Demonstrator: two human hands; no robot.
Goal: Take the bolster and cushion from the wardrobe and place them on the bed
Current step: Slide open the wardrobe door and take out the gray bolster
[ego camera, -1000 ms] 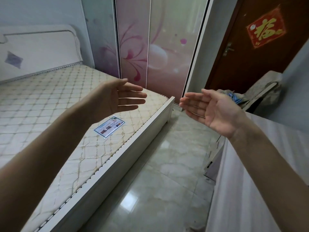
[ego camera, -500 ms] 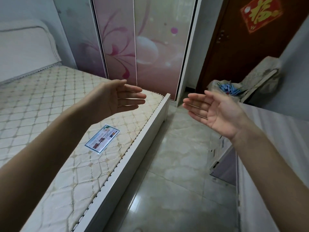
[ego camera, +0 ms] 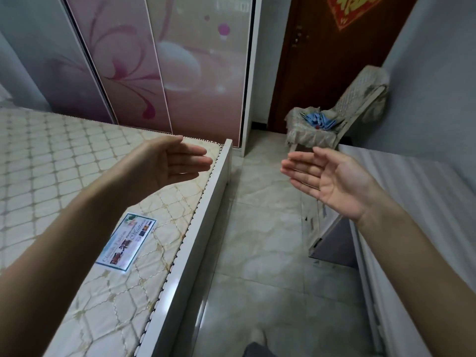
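Facing the closed pink floral sliding wardrobe (ego camera: 159,63), both hands hold nothing, fingers straight. Bolster and cushion, unseen, are likely soft and light; grasp them around the middle.

A single head-worn wide-angle view looks forward and down from standing height, close over both outstretched forearms. It faces the wardrobe (ego camera: 144,60) doors at upper left, the bed (ego camera: 59,161) lower left, the door (ego camera: 332,55) upper right.
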